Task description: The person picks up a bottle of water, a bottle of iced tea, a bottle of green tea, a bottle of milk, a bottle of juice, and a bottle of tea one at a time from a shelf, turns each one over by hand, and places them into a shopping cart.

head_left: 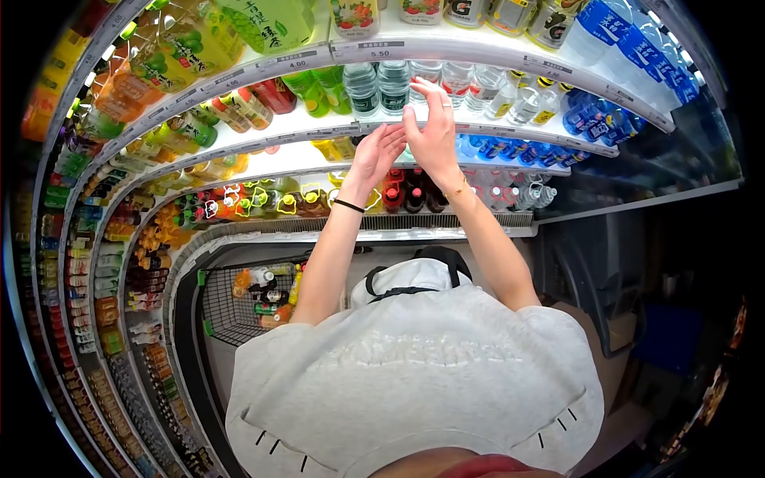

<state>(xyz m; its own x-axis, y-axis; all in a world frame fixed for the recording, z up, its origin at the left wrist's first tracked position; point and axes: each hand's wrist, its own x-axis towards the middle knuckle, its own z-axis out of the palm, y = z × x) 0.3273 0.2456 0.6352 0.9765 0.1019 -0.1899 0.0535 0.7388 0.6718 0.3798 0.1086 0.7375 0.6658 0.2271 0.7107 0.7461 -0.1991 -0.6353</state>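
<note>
Bottles with green labels [362, 88] stand upright at 12 o'clock on a shelf, near both hands. Left hand [374, 155]: open, fingers extended toward 1 o'clock, no object visible in it. Right hand [432, 127]: open, fingers loosely bent, thumb apart; no object visible. Contact between the hands, or with the bottles, cannot be determined from this view.

Judged hazards:
1. Tipping. The bottles stand side by side; a sideways knock from the right fingertips could topple one over the lower price strip [339, 130].
2. Knuckle strike. The upper price strip [398, 49] lies farther toward 12 o'clock; a carelessly raised hand could hit it.
3. Snagging. The bracelet [457, 190] could catch if the right wrist scrapes a shelf edge.
4. Stumbling. The wire cart [221, 315] at 8 o'clock could obstruct a step toward that side.
</note>
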